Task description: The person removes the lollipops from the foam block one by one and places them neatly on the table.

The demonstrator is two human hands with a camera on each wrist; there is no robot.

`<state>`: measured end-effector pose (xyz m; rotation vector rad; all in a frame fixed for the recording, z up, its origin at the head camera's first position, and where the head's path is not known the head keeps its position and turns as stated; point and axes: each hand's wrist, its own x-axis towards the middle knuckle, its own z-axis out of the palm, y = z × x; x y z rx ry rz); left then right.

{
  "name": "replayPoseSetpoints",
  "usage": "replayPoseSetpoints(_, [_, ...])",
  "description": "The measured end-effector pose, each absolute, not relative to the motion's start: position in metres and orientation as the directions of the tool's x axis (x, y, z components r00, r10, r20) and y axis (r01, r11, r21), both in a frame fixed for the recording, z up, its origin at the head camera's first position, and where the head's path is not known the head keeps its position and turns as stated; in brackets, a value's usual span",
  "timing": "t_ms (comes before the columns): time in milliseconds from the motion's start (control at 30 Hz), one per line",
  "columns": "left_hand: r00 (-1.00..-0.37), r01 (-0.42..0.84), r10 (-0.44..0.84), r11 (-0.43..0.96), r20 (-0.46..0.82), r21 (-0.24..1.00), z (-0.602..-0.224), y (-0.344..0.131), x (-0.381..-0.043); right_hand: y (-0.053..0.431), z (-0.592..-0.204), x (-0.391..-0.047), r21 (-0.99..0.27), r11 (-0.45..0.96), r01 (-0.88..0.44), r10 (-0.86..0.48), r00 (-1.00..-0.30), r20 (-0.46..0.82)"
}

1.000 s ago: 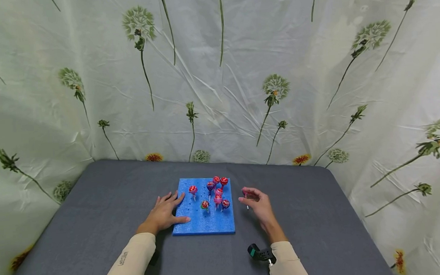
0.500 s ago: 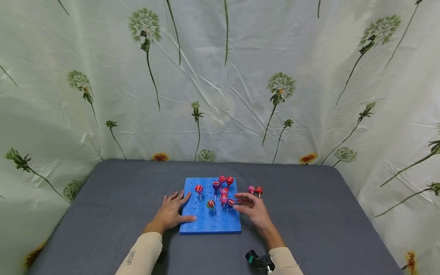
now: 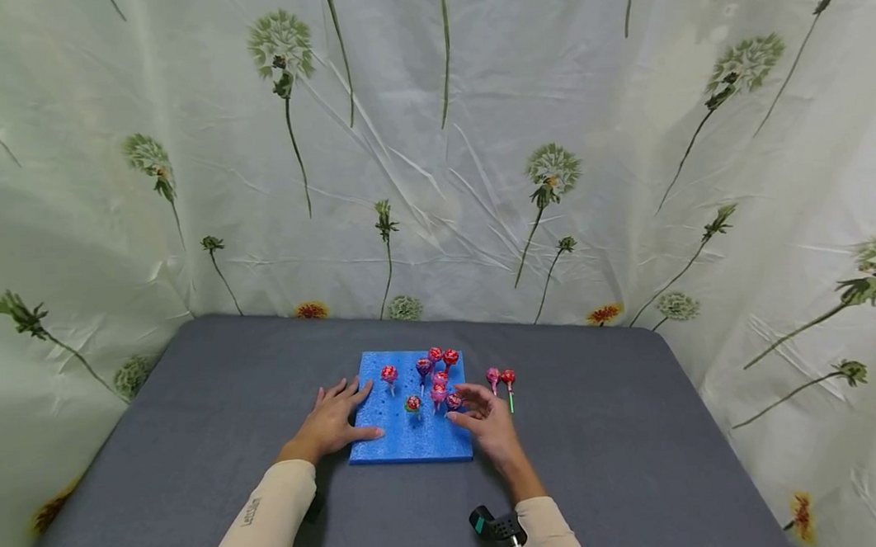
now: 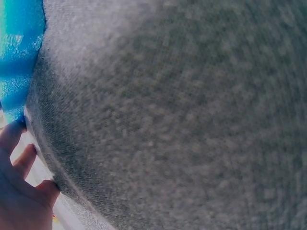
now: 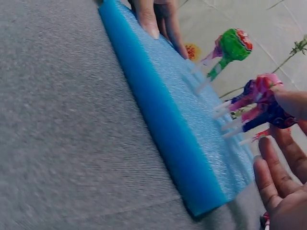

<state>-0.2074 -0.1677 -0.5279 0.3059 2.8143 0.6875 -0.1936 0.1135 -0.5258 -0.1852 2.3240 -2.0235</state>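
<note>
A blue foam board point(image 3: 410, 448) lies on the table with several wrapped lollipops standing upright in it. My left hand point(image 3: 330, 424) rests spread along the board's left edge, its thumb and fingers on the foam; in the left wrist view its fingers point(image 4: 19, 163) lie beside the blue edge. My right hand point(image 3: 490, 423) is at the board's right side, thumb and fingertips around a dark blue lollipop point(image 5: 280, 115), pinching its wrapped head. That lollipop's white stick still meets the board. Close by stand a pink lollipop point(image 3: 439, 393) and a green-and-red lollipop point(image 3: 413, 404).
Right of the board, a pink lollipop point(image 3: 493, 376) and a red lollipop point(image 3: 509, 377) with a green stick lie on the grey table point(image 3: 603, 446). A flower-printed curtain point(image 3: 432, 158) hangs behind the table. A black strap point(image 3: 496, 525) is at the right wrist.
My right hand has left the pink lollipop on the table at right and moved left to the board, closing around the dark blue lollipop. The left hand stays on the board.
</note>
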Motion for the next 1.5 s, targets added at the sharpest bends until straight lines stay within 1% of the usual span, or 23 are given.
replayPoseSetpoints(167, [-0.951,0.171,0.271,0.859,-0.147,0.482,-0.528,-0.168,-0.209,0.108,-0.528,-0.193,-0.986,0.143,-0.08,-0.073,-0.995,0.07])
replayPoseSetpoints(300, [-0.951,0.178,0.277,0.853,-0.136,0.491,-0.527,-0.169,-0.21,0.106,-0.529,-0.193,-0.983,0.149,-0.109,-0.058,-0.993,0.101])
replayPoseSetpoints(500, [-0.95,0.184,0.283,0.853,-0.135,0.489,-0.528,-0.17,-0.208,0.107,-0.533,-0.191,-0.977,0.177,-0.121,-0.084,-0.991,0.107])
replayPoseSetpoints(733, [-0.953,0.175,0.269,0.861,-0.137,0.478,-0.53,-0.171,-0.207,0.102,-0.499,-0.178,-0.975,0.196,-0.105,-0.112,-0.99,0.085])
replayPoseSetpoints(933, [-0.953,0.179,0.274,0.857,-0.132,0.483,-0.532,-0.169,-0.209,0.103,-0.499,-0.181,-0.981,0.164,-0.101,-0.097,-0.992,0.086])
replayPoseSetpoints(1267, [-0.954,0.182,0.274,0.846,-0.117,0.5,-0.532,-0.17,-0.208,0.104,-0.496,-0.18,-0.967,0.221,-0.124,-0.1,-0.989,0.104])
replayPoseSetpoints(1500, [-0.954,0.186,0.277,0.848,-0.115,0.497,-0.533,-0.171,-0.206,0.105,-0.498,-0.179,-0.965,0.223,-0.139,-0.114,-0.987,0.115])
